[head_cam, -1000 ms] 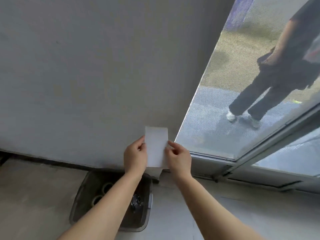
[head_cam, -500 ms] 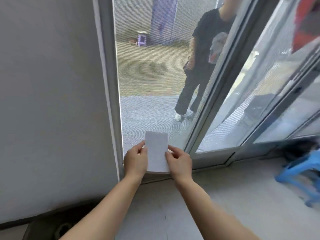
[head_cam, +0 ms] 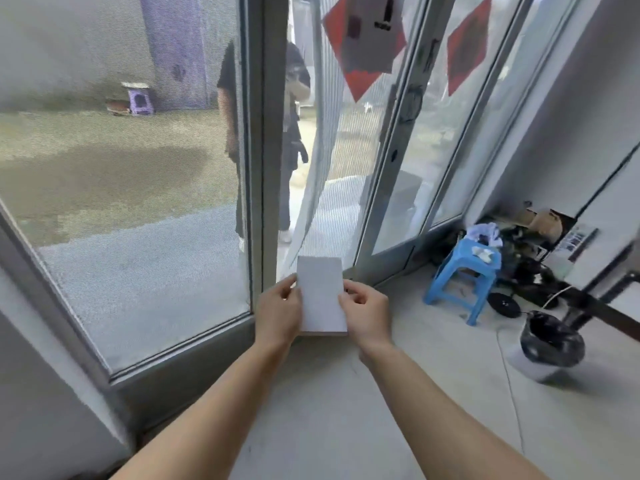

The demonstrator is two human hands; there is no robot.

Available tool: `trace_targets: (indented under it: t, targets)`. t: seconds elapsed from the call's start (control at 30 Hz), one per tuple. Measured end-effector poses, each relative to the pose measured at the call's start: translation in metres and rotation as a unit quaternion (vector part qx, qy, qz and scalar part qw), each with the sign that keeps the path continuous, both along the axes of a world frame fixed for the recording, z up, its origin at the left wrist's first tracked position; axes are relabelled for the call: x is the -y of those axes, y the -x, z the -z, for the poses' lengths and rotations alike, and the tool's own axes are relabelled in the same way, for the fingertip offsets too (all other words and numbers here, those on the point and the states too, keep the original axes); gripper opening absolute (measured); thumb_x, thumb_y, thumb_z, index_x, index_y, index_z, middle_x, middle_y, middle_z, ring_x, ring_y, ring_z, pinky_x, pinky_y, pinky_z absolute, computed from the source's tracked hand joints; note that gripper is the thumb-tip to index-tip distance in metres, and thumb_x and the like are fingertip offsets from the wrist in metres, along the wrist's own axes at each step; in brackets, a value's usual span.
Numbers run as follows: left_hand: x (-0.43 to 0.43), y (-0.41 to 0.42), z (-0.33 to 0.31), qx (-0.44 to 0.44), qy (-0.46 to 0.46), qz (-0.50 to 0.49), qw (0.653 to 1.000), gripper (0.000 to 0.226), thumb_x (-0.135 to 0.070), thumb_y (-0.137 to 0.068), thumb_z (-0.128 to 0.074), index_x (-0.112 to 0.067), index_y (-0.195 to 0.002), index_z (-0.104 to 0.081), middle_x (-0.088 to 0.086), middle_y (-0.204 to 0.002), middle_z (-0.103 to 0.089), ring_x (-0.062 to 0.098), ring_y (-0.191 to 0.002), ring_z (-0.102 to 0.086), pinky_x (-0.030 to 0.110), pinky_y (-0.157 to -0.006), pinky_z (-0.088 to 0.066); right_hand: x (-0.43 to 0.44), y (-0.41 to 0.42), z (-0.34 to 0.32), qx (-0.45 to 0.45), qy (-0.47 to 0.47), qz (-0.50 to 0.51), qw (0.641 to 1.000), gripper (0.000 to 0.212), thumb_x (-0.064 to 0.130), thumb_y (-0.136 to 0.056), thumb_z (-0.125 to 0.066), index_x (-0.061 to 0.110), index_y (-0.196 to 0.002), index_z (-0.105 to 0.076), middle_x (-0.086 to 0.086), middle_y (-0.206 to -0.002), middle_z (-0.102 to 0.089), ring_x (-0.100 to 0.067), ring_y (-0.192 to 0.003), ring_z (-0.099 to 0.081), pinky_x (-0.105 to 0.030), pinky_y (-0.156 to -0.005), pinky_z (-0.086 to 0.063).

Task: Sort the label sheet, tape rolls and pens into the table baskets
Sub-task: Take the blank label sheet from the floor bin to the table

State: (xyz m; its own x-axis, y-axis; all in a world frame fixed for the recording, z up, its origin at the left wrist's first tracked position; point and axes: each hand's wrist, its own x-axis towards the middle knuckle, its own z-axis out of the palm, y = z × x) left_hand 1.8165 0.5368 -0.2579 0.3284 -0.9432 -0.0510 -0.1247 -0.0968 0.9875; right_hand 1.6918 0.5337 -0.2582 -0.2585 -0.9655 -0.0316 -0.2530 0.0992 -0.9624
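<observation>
A pale concrete floor (head_cam: 398,393) runs from near to the glass doors at the far side. On it at the right stands a blue plastic stool (head_cam: 462,277); just right of the stool lies a dark jumble of gear (head_cam: 526,268). Nearer, a bin with a black liner (head_cam: 549,344) stands, and a thin cable (head_cam: 509,375) trails across the floor beside it.

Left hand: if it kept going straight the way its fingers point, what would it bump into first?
Probably the grey window frame. The left hand, gripping the white label sheet with the right hand, points up and ahead toward that upright post. Depth is hard to judge, so the insect screen beside it is possible.
</observation>
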Motion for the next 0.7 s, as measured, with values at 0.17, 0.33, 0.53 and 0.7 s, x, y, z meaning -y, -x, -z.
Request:
trace_targets:
  t: [0.17, 0.33, 0.53, 0.7]
  targets:
    - [0.002, 0.078, -0.014, 0.016, 0.01, 0.096, 0.995, 0.036, -0.014, -0.096, -0.046, -0.021, -0.128, -0.061, 0.002, -0.109, -0.069, 0.014, -0.087, -0.06, 0.032, -0.081, -0.05, -0.009, 0.081, -0.009, -0.005, 0.017, 0.073, 0.997, 0.019, 0.01, -0.085, -0.061, 0.012, -0.098, -0.075, -0.009, -0.088, -0.074, -0.025, -0.082, -0.067, -0.038, -0.076, -0.055]
    - [-0.002, 0.152, -0.028, 0.027, 0.02, 0.162, 0.986, 0.04, -0.007, -0.097, -0.043, -0.017, -0.134, -0.055, 0.002, -0.117, -0.063, 0.012, -0.093, -0.055, 0.026, -0.082, -0.046, -0.019, 0.154, -0.016, -0.001, 0.028, 0.14, 0.99, 0.023, 0.014, -0.084, -0.063, 0.019, -0.103, -0.075, 0.003, -0.089, -0.074, -0.02, -0.088, -0.068, -0.041, -0.083, -0.057]
    - [0.0, 0.235, -0.038, 0.017, 0.027, 0.239, 0.97, 0.044, -0.001, -0.095, -0.039, -0.029, -0.122, -0.06, -0.017, -0.088, -0.061, 0.007, -0.071, -0.054, 0.027, -0.068, -0.048, -0.031, 0.235, -0.019, 0.025, 0.022, 0.211, 0.977, 0.026, 0.014, -0.085, -0.064, 0.018, -0.109, -0.072, -0.001, -0.097, -0.073, -0.021, -0.093, -0.068, -0.041, -0.086, -0.057]
    - [0.007, 0.306, -0.038, 0.03, 0.023, 0.304, 0.952, 0.044, -0.001, -0.094, -0.038, -0.041, -0.093, -0.057, -0.013, -0.083, -0.063, 0.007, -0.057, -0.049, 0.018, -0.044, -0.035, -0.037, 0.302, -0.018, 0.036, 0.018, 0.266, 0.963, 0.026, 0.018, -0.081, -0.066, 0.021, -0.106, -0.073, -0.002, -0.098, -0.074, -0.02, -0.081, -0.064, -0.036, -0.075, -0.05]
